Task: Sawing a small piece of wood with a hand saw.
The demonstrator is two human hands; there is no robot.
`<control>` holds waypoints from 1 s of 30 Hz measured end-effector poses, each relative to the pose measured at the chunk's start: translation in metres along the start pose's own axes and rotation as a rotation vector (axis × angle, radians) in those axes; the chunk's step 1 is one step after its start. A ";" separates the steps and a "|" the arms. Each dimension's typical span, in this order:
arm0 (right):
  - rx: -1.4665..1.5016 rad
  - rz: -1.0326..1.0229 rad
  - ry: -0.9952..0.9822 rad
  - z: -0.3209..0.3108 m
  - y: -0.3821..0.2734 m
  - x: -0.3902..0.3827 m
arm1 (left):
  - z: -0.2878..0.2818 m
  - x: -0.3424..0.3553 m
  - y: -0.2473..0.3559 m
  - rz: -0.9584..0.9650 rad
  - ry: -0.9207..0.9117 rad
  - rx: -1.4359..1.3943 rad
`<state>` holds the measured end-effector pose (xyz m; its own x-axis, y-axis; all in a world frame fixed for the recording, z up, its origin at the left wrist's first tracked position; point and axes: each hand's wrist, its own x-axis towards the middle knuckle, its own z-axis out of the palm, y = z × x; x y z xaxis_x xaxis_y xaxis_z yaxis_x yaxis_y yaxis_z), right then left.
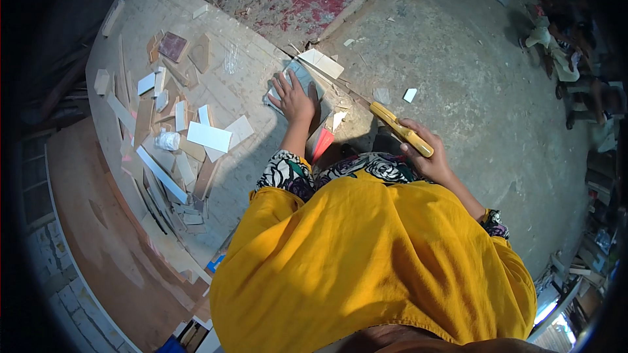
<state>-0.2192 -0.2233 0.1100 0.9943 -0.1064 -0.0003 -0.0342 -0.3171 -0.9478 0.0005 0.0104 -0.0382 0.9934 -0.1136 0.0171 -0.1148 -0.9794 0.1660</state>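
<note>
My left hand (296,99) lies flat with its fingers spread, pressing on a blue-grey flat piece (299,68) at the edge of the wooden worktable (242,46). In my right hand (428,151) is the yellow handle of a handsaw (391,116), fingers wrapped round it. Its thin blade runs up and left toward the table edge by the blue-grey piece; whether it touches that piece I cannot tell. A pale flat offcut (321,63) sits just beyond my left hand, close to the blade. A red-orange piece (322,144) shows below the table edge, near my left wrist.
Wood and white board offcuts (209,136) lie heaped on the left of the table, with a white roll (167,140) among them. A brown wooden panel (98,202) stands at lower left. A white scrap (410,95) lies on the concrete floor (484,91). People (562,46) are at far right.
</note>
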 end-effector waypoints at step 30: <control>-0.070 0.025 0.107 0.020 0.004 0.004 | -0.004 0.015 0.011 -0.004 -0.043 0.049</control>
<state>-0.2130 -0.2065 0.0994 0.9768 -0.2135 0.0141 -0.0694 -0.3781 -0.9232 0.0144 -0.0017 -0.0324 0.9930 -0.1152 -0.0262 -0.1114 -0.9868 0.1174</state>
